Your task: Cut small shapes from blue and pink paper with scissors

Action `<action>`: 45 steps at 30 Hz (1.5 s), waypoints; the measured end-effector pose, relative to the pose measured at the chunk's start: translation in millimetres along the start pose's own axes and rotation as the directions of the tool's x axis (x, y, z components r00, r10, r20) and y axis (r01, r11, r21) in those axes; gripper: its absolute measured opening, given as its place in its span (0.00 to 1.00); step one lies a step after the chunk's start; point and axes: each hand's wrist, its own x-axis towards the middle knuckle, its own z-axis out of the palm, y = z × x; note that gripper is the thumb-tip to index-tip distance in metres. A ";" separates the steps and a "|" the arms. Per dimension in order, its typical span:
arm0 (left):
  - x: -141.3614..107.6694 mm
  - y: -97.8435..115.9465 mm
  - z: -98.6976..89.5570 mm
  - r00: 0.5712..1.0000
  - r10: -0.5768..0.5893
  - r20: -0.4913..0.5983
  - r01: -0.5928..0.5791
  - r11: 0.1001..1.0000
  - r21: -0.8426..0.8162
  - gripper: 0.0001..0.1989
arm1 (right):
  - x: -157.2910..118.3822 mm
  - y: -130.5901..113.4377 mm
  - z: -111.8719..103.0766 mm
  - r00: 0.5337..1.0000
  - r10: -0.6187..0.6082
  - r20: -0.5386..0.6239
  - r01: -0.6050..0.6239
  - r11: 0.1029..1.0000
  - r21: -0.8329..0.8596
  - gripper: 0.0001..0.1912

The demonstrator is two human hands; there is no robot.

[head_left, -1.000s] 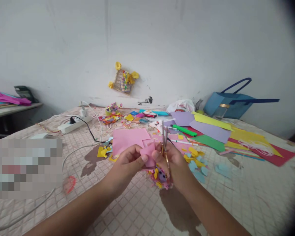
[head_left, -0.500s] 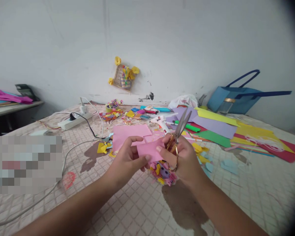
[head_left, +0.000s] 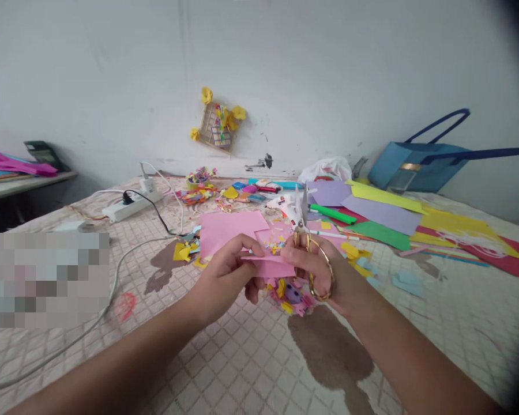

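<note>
A small piece of pink craft paper (head_left: 273, 267) is held between both hands, its upper edge folded over. My left hand (head_left: 230, 272) pinches its left end with thumb and fingers. On the right end, the thumb and fingers of my right hand (head_left: 326, 268) press the paper. That hand also carries gold-handled scissors (head_left: 301, 222), the handle loops around its fingers and the blades pointing up, slightly apart. Just below the paper lies a cluster of pink, yellow and purple cut pieces (head_left: 290, 295). Behind the hands is a larger pink sheet (head_left: 227, 227).
A white glue gun (head_left: 282, 203) and a green marker (head_left: 333, 214) lie behind the hands. Coloured sheets (head_left: 383, 216) spread to the right, near a blue bag (head_left: 415, 167). At left are a power strip (head_left: 134, 206) and its cable (head_left: 116, 282). Small scraps (head_left: 184, 251) lie around.
The pink paper has tipped from facing me to nearly edge-on, its upper edge folded over. The scissors have swung from leaning right to nearly upright. Both hands keep their grip.
</note>
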 end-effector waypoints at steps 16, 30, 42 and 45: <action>-2.9 -6.1 -5.2 0.992 0.109 0.062 -0.108 0.994 -0.024 0.10 | -1.5 -1.2 -8.5 0.997 -0.075 -0.006 0.073 0.980 -0.183 0.11; 1.6 -0.4 2.6 0.998 -0.047 -0.045 0.045 0.997 -0.060 0.05 | -1.9 0.2 -7.3 0.999 0.001 -0.050 -0.008 0.990 -0.139 0.18; 4.0 -1.3 -3.0 0.998 -0.055 0.038 0.060 0.988 -0.144 0.07 | -1.6 -0.9 -9.6 1.000 0.012 -0.023 -0.015 0.991 -0.133 0.16; 4.0 -2.2 -3.7 0.997 -0.064 0.045 0.069 0.990 -0.120 0.09 | -1.8 -1.7 -10.2 1.000 0.008 -0.005 -0.009 0.992 -0.124 0.16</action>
